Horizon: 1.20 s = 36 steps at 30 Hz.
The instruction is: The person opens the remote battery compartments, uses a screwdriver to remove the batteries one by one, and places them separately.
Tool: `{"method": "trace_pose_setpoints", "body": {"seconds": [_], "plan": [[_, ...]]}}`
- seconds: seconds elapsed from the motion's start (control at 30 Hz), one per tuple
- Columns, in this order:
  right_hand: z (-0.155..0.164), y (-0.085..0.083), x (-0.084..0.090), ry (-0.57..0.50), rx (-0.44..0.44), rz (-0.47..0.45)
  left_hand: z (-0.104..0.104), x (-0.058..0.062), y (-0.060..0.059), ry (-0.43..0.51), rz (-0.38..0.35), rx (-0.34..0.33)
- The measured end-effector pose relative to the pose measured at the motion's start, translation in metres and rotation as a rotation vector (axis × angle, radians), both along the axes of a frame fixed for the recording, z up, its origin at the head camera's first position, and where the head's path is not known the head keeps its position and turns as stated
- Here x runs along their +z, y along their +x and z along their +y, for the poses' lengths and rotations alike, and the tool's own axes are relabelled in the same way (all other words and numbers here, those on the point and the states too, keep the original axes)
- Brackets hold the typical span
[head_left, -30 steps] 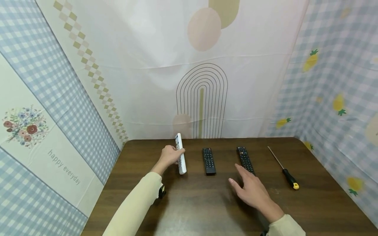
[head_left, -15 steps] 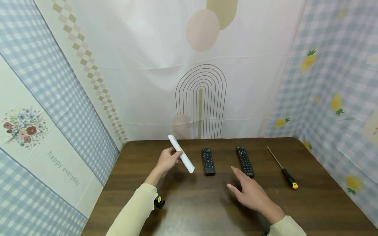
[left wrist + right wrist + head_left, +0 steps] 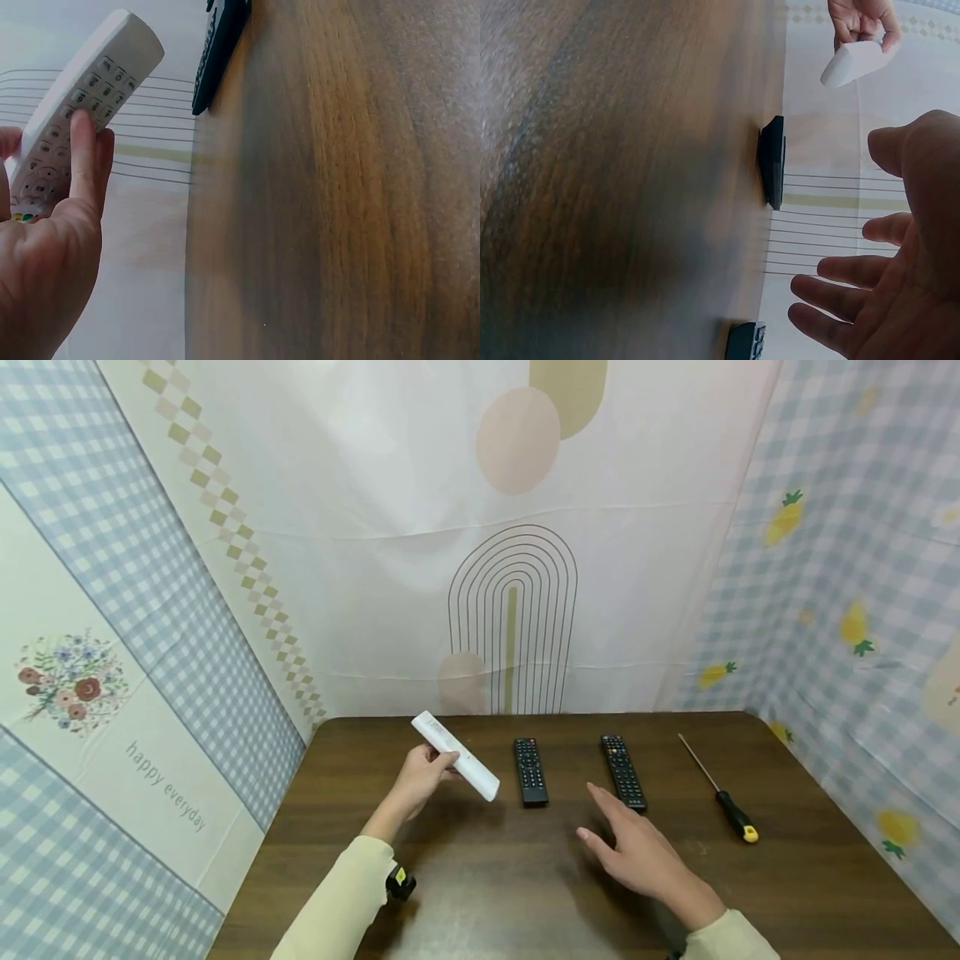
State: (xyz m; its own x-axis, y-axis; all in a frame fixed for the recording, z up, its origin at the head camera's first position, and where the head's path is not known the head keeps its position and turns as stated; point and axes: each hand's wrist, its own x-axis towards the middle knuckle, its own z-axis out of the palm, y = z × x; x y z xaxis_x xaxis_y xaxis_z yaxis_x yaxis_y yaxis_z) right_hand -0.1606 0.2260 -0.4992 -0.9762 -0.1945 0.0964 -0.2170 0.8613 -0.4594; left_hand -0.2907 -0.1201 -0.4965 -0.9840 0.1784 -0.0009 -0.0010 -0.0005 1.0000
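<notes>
My left hand (image 3: 420,779) pinches a white remote control (image 3: 474,772) above the table, its plain back turned up toward the head camera. In the left wrist view the button side of the white remote (image 3: 94,82) shows, with fingertips pressed on the keys. My right hand (image 3: 637,843) is held over the table with fingers extended and holds nothing. It is nearest to a black remote control (image 3: 623,772) lying just beyond its fingertips. Between the two hands lies another black remote control (image 3: 531,772), close to the right of the white one.
A screwdriver (image 3: 733,810) with a black and yellow handle lies at the right of the brown wooden table (image 3: 510,893). Behind the table hangs a pale patterned cloth (image 3: 375,610), with checked cloth (image 3: 810,568) on the right.
My left hand has rolled the white remote over, from its edge and buttons showing to its back showing, and swung its near end rightward. The right hand stays almost where it was.
</notes>
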Motion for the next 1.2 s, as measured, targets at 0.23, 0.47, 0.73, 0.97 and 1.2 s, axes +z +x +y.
{"method": "trace_pose_setpoints", "body": {"seconds": [0.23, 0.47, 0.73, 0.97, 1.2], "plan": [[0.0008, 0.0002, 0.0000, -0.001, 0.002, -0.007, 0.0020, -0.0032, -0.0003, -0.049, -0.001, 0.074], [0.0017, 0.0013, -0.0012, -0.006, 0.003, 0.003, 0.0033, -0.0047, 0.0003, -0.047, -0.007, 0.070], [0.0021, 0.0031, -0.0027, -0.011, 0.002, 0.013, 0.0030, -0.0035, 0.0020, -0.055, 0.002, 0.058], [0.0013, 0.0019, -0.0034, -0.013, 0.011, 0.003, 0.0026, -0.0023, 0.0039, -0.073, -0.010, 0.046], [-0.0023, -0.0001, -0.0017, -0.002, 0.013, -0.003, 0.0058, 0.0011, 0.0071, -0.093, -0.011, 0.034]]}}
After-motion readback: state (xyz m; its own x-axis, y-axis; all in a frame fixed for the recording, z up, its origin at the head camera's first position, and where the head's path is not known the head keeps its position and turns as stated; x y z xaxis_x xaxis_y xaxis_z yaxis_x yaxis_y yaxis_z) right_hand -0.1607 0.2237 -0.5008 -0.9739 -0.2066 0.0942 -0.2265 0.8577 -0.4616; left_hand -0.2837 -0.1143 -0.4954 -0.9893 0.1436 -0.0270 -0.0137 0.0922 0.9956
